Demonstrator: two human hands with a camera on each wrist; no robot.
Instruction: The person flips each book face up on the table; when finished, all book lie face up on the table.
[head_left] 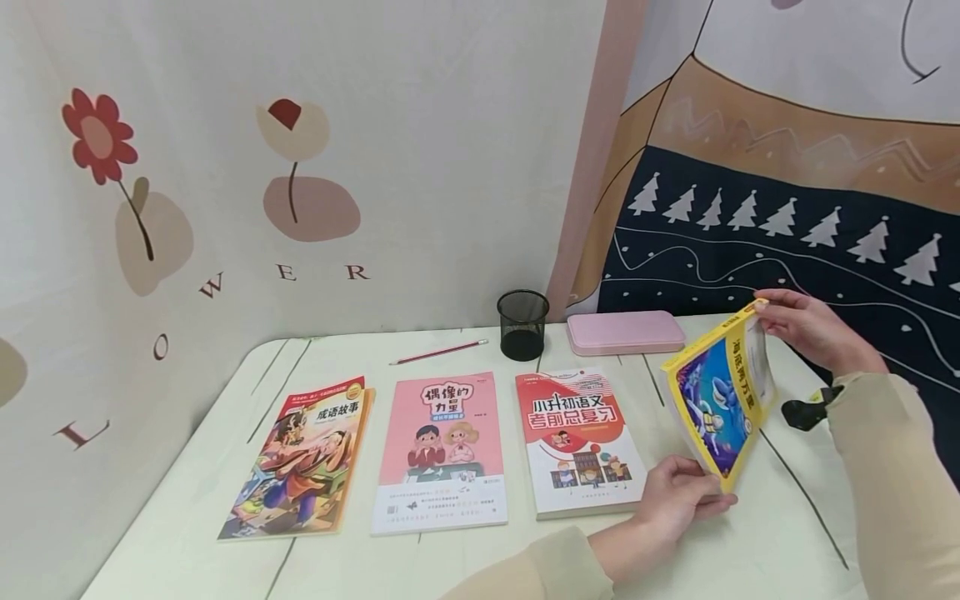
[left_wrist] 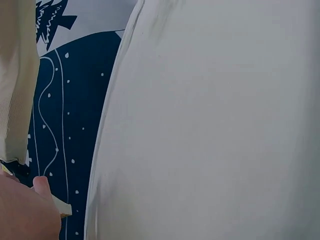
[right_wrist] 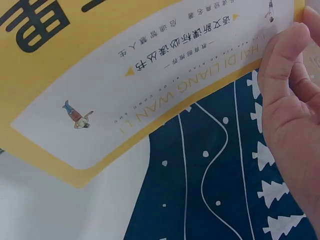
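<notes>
From the head camera, the yellow book [head_left: 723, 396] is lifted off the tabletop [head_left: 750, 550] and tilted, held between both hands: the left hand [head_left: 678, 496] pinches its lower corner, the right hand [head_left: 806, 327] grips its top corner. Left of the left hand lie a red book [head_left: 577, 442], a pink book [head_left: 441, 454] and an orange book [head_left: 303, 458] in a row; beyond them stand a black cup [head_left: 522, 324], a pencil [head_left: 438, 352] and a pink case [head_left: 625, 332]. The left wrist camera shows the left hand [left_wrist: 25, 212] low in the corner, a fingertip on a pale edge beside the tabletop [left_wrist: 210, 125]. The right wrist camera shows the right hand [right_wrist: 292, 115] clamping the yellow book [right_wrist: 150, 75] at its edge.
</notes>
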